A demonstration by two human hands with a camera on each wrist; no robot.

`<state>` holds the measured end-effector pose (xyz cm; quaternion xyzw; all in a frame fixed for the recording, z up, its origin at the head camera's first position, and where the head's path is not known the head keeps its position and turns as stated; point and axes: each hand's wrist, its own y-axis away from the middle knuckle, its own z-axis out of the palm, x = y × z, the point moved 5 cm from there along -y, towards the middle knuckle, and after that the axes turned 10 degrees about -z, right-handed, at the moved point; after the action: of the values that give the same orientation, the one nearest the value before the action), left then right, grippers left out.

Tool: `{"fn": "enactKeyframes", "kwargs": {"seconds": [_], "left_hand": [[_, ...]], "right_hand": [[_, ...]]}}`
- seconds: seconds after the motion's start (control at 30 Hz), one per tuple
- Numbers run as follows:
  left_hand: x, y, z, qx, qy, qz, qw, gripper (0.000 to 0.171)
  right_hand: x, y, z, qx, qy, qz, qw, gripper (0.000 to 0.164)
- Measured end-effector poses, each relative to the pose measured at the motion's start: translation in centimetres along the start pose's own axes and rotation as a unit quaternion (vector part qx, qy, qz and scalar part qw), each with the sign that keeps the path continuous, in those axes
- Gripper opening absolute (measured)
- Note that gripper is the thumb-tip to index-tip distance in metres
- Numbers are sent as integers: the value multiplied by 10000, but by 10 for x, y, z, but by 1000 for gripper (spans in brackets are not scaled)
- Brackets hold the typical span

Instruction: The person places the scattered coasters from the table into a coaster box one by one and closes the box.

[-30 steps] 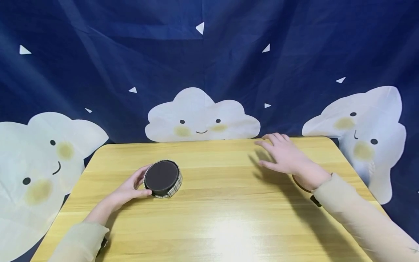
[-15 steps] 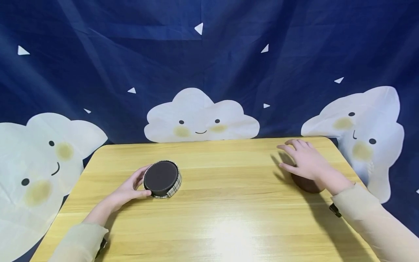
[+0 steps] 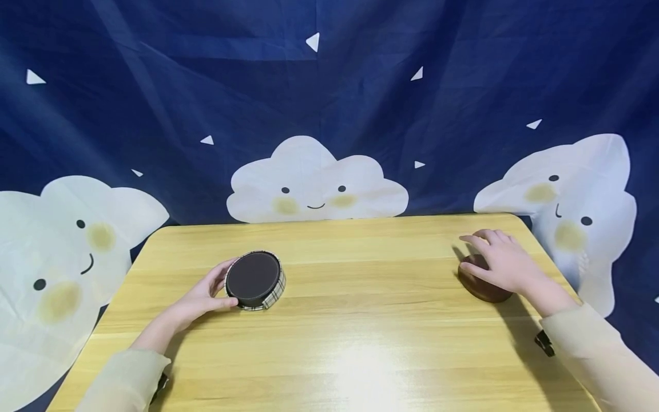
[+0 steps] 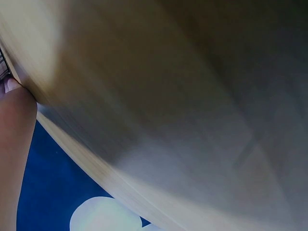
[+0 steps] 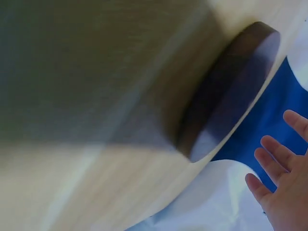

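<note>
On the left half of the table, my left hand (image 3: 198,300) grips a round box (image 3: 254,276) with a black top and a plaid side band. Its thumb lies at the near side, while the other fingers reach behind the left edge and are partly hidden. Only a sliver of the plaid side (image 4: 4,67) enters the left wrist view. My right hand (image 3: 507,264), fingers spread, hovers over a flat brown disc (image 3: 486,290) at the right. In the right wrist view a gap separates the fingers from the dark brown disc (image 5: 231,91).
Both things are on a light wood table (image 3: 350,320) with rounded far corners. Behind its far edge hangs a navy curtain (image 3: 257,86) printed with white smiling clouds (image 3: 319,194) and small triangles. A glare spot lies near the front middle.
My right hand has moved right and slightly toward me, from beside the far edge to above the brown disc, uncovering more of it. The left hand and the round box stay put.
</note>
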<state>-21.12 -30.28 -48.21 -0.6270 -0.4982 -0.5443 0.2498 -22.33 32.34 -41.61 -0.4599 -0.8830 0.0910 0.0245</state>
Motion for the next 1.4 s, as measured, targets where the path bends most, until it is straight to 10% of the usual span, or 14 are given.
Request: {"fn": "enactKeyframes", "kwargs": {"seconds": [1.4], "left_hand": [[0,1,0,-17,-20,17,10000,92]], "right_hand": [[2,32,29,-404,-246,379,9982,81]]}}
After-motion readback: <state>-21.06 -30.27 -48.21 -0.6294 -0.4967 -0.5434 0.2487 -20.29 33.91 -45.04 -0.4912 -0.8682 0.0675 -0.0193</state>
